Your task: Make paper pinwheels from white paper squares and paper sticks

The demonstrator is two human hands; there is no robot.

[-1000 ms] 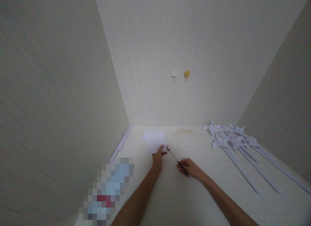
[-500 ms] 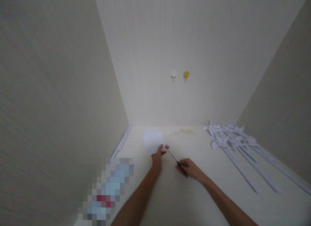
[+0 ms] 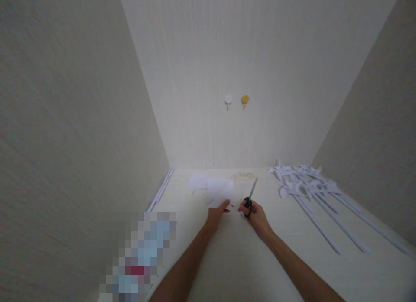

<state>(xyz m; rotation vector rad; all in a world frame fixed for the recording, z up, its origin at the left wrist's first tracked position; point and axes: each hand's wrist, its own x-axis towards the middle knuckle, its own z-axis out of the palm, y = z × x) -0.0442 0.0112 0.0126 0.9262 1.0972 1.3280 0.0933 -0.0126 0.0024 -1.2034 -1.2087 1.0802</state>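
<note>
Left hand (image 3: 217,214): grip pinched the near edge of the paper (image 3: 220,192), holding it low over the table (image 3: 234,254).
Right hand (image 3: 255,212): grip closed around the black handles of the scissors (image 3: 250,198); blades pointed away, looked nearly shut, clear of the paper.
Paper: just left of the scissors, a small gap between them; second white sheet (image 3: 197,180) lay flat behind it.
Pinwheels (image 3: 305,185): pile of white paper ones on long sticks, far right of table, well apart from both hands.
Hooks (image 3: 236,100): white and yellow, on back wall.
Risk: one-edge pinch left the paper floppy, so a cut could wander or tear; left fingertips sat close to the blade line, so a nick looked possible.
</note>
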